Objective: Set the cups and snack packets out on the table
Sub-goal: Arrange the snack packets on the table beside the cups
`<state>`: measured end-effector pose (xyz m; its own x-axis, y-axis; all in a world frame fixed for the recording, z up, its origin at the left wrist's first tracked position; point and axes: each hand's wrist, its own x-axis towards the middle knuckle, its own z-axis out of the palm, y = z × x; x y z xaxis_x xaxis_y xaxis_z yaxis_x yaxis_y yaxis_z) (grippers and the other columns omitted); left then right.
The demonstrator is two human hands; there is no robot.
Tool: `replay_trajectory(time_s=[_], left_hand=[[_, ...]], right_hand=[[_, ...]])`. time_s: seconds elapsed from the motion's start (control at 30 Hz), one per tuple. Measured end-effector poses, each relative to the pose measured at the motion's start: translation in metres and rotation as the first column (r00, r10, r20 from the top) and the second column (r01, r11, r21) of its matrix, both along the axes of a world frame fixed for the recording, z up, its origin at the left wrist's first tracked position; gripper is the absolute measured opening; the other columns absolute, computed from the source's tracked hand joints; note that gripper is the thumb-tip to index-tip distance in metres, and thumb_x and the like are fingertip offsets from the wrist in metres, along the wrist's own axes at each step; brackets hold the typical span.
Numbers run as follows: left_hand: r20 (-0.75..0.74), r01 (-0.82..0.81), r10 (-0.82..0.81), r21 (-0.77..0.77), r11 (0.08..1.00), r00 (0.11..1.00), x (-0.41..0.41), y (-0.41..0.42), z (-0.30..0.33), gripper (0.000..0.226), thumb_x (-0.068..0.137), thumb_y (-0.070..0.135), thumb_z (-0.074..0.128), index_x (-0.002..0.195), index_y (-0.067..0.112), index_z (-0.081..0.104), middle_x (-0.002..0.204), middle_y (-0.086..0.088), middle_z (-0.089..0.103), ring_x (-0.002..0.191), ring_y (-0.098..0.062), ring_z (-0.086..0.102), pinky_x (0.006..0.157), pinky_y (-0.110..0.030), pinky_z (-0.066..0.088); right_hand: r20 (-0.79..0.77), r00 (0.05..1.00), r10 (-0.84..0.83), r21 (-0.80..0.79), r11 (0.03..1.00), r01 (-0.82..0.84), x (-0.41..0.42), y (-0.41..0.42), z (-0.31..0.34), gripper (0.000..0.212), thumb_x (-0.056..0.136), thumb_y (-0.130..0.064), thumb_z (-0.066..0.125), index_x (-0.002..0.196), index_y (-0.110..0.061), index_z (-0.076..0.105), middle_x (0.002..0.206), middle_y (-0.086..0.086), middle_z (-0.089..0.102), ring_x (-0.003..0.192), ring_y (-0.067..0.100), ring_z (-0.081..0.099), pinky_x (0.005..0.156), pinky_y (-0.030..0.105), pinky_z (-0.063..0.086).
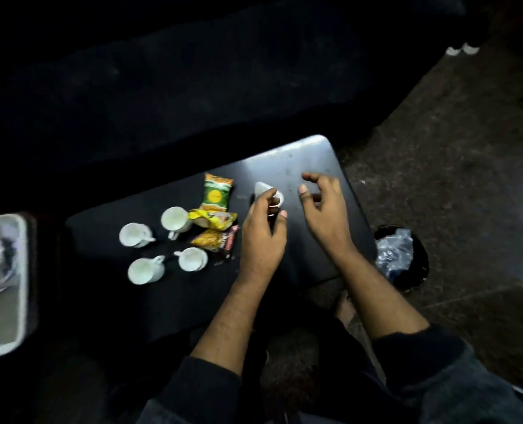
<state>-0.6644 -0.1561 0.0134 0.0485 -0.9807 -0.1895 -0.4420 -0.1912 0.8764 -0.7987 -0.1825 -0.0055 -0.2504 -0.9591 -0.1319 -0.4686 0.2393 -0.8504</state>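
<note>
On the dark table point(315, 166) my left hand point(263, 237) grips a white cup point(263, 191), tilted on its side, with fingers and thumb curled round it. My right hand point(323, 209) hovers just right of that cup, fingers loosely spread, holding nothing. Several white cups stand upright to the left, such as one point(174, 220) by the packets and one point(143, 270) nearest me. A green and orange snack packet point(217, 194) lies behind a yellow packet point(214, 218), with an orange and dark packet point(217, 240) in front of it.
A grey tray point(12, 289) with whitish items sits at the far left. A black bin with a crumpled plastic bag point(398, 252) stands on the floor right of the table. A dark sofa fills the background.
</note>
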Motion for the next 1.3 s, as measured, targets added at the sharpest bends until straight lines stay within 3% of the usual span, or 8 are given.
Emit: replay_trajectory(time_s=[0.1,0.37,0.63,0.77,0.87,1.03,1.2,1.3], left_hand=[[-0.022,-0.076,0.076,0.018,0.997,0.997,0.05,0.006,0.006,0.044,0.094,0.025,0.057,0.137,0.029,0.051,0.129,0.001,0.064,0.115,-0.015,0.064,0.099,-0.046,0.055],[-0.048,-0.316,0.322,0.105,0.943,0.945,0.174,0.026,0.017,0.046,0.094,0.016,0.062,0.136,0.031,0.05,0.125,0.003,0.064,0.113,-0.011,0.064,0.098,-0.046,0.055],[-0.099,-0.454,0.475,0.178,0.873,0.874,0.199,0.036,-0.014,0.045,0.096,0.012,0.062,0.14,0.017,0.052,0.127,-0.002,0.065,0.108,-0.011,0.066,0.097,-0.029,0.055],[-0.091,-0.491,0.517,0.21,0.845,0.851,0.201,0.042,-0.034,0.044,0.096,0.01,0.062,0.139,0.016,0.054,0.121,-0.001,0.066,0.103,-0.011,0.066,0.091,-0.02,0.052],[-0.079,-0.536,0.56,0.205,0.819,0.825,0.196,0.044,-0.044,0.045,0.095,0.011,0.063,0.138,0.018,0.056,0.119,0.0,0.066,0.105,-0.014,0.066,0.093,-0.027,0.054],[-0.068,-0.543,0.57,0.23,0.808,0.819,0.184,0.038,-0.045,0.042,0.095,0.015,0.063,0.136,0.018,0.056,0.121,-0.001,0.067,0.107,-0.017,0.067,0.097,-0.033,0.054],[0.056,-0.738,0.793,0.41,0.536,0.607,0.183,0.019,-0.014,0.036,0.1,0.051,0.049,0.105,0.018,0.064,0.112,-0.01,0.07,0.107,-0.03,0.066,0.09,-0.042,0.054],[-0.286,-0.484,0.932,0.797,0.361,0.224,0.2,0.005,0.02,0.08,0.089,0.083,0.027,0.117,0.018,0.066,0.113,-0.013,0.072,0.101,-0.033,0.069,0.079,-0.042,0.055]], right_hand=[[-0.047,0.991,0.125,-0.044,0.991,-0.127,0.047,-0.005,0.007,0.028,0.099,-0.017,0.058,0.127,-0.015,0.062,0.126,0.004,0.05,0.084,0.004,0.06,0.079,0.003,0.045],[-0.268,0.807,0.526,0.081,0.847,-0.525,0.184,-0.02,0.022,0.03,0.097,-0.027,0.061,0.126,-0.02,0.056,0.129,0.004,0.044,0.1,0.024,0.066,0.085,0.046,0.058],[-0.456,0.45,0.768,0.56,0.64,-0.525,0.214,-0.042,-0.046,0.046,0.098,-0.029,0.059,0.135,-0.007,0.043,0.134,0.021,0.046,0.108,0.043,0.061,0.083,0.047,0.052],[-0.541,0.289,0.79,0.621,0.606,-0.497,0.219,-0.047,-0.07,0.042,0.099,-0.018,0.055,0.136,-0.004,0.043,0.135,0.022,0.052,0.102,0.039,0.066,0.067,0.04,0.047],[-0.601,0.2,0.774,0.618,0.609,-0.497,0.218,-0.05,-0.079,0.034,0.097,-0.001,0.05,0.131,-0.005,0.05,0.111,0.016,0.068,0.087,0.033,0.067,0.062,0.036,0.044],[-0.648,0.16,0.744,0.59,0.624,-0.512,0.209,-0.06,-0.058,0.026,0.094,-0.003,0.054,0.118,-0.009,0.063,0.102,0.015,0.071,0.092,0.036,0.07,0.073,0.04,0.054],[-0.626,0.33,0.706,0.404,0.657,-0.637,0.201,-0.063,0.015,0.035,0.092,-0.016,0.059,0.123,-0.029,0.068,0.1,0.012,0.075,0.091,0.038,0.07,0.074,0.043,0.056],[-0.536,0.375,0.757,0.189,0.54,-0.82,0.195,-0.063,0.064,0.031,0.094,-0.023,0.063,0.12,-0.037,0.071,0.1,-0.002,0.078,0.092,0.03,0.071,0.067,0.038,0.055]])
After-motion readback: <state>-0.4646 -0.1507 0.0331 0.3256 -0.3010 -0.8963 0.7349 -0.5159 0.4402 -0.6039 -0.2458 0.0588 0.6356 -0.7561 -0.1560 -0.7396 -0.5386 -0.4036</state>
